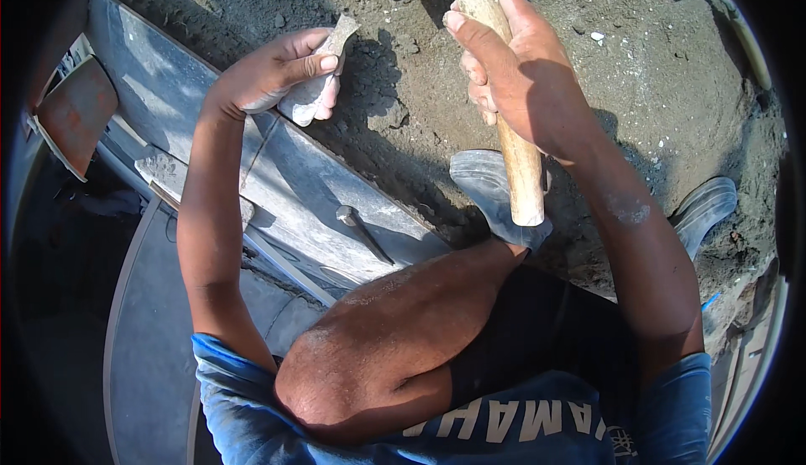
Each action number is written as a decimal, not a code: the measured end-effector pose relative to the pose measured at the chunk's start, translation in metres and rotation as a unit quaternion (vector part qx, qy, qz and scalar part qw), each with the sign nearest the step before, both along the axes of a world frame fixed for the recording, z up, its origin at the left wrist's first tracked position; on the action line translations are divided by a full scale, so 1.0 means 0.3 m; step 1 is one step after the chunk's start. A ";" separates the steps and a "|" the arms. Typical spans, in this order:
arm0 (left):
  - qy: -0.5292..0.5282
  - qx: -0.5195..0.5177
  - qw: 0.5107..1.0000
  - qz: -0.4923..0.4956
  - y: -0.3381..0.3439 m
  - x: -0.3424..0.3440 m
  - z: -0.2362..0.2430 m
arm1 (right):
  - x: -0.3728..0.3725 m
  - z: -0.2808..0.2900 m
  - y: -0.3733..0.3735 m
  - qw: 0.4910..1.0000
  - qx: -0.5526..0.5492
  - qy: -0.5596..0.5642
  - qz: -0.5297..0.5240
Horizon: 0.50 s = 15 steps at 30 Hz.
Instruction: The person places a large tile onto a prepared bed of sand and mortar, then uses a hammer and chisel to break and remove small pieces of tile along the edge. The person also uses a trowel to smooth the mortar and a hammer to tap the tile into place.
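My right hand (525, 75) is wrapped round the wooden handle of a hammer (526, 184). Its dark metal head points away from me, at the top edge of the view. Off to the left, my left hand (294, 75) closes on a small grey wedge-shaped piece (340, 35), pinched under the thumb. Whether it is stone or broken tile I cannot tell. Both hands are above rough sandy mortar (403, 70), my left one beside the edge of a grey slab (294, 180). On that slab lies a dark metal spike with a round head (364, 234).
A reddish-stained square board (80, 117) leans at the far left. Near my left forearm lies a mortar-smeared flat tool (172, 171). My dark rubber shoes (487, 188) rest on the mortar. A hose-like curved piece (747, 45) runs along the far right.
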<state>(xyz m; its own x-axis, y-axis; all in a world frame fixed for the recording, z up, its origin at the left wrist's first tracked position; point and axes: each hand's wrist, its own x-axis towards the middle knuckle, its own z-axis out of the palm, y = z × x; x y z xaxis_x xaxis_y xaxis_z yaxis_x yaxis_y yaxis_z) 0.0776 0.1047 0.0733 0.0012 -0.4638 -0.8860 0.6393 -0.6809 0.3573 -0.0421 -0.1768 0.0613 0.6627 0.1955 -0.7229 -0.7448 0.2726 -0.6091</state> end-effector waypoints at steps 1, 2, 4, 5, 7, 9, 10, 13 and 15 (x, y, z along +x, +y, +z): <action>-0.003 -0.007 1.000 -0.006 0.001 0.000 -0.001 | -0.002 -0.008 0.002 1.000 0.002 -0.009 0.000; -0.007 -0.014 1.000 -0.013 0.002 0.001 -0.003 | -0.002 -0.016 0.004 1.000 0.003 -0.019 0.000; -0.007 -0.024 1.000 -0.014 0.001 0.003 -0.003 | -0.001 -0.036 0.010 0.999 -0.011 -0.030 0.013; -0.005 -0.027 1.000 -0.009 -0.001 0.004 -0.001 | 0.001 -0.044 0.013 0.999 -0.018 -0.035 0.020; -0.011 0.015 1.000 0.004 -0.010 -0.002 0.020 | 0.006 -0.052 0.013 0.991 -0.092 -0.089 0.035; -0.005 0.008 1.000 0.003 -0.007 -0.001 0.015 | 0.002 -0.063 0.023 0.986 -0.120 -0.101 0.048; -0.004 0.006 1.000 0.002 -0.007 0.002 0.015 | -0.004 -0.072 0.035 0.989 -0.110 -0.088 0.052; 0.002 0.016 1.000 -0.005 -0.016 0.003 0.015 | -0.016 -0.075 0.050 0.985 -0.101 -0.102 0.096; -0.025 0.059 0.998 -0.010 -0.022 -0.011 0.014 | -0.040 -0.097 0.064 0.963 -0.158 -0.194 0.102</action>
<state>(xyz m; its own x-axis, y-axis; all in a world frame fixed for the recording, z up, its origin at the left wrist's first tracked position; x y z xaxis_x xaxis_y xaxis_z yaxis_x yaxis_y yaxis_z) 0.0743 0.0980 0.0775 0.0392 -0.3569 -0.9333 0.6086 -0.7323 0.3056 -0.0542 -0.1575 0.0322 0.8663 0.1611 -0.4728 -0.4624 -0.0995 -0.8811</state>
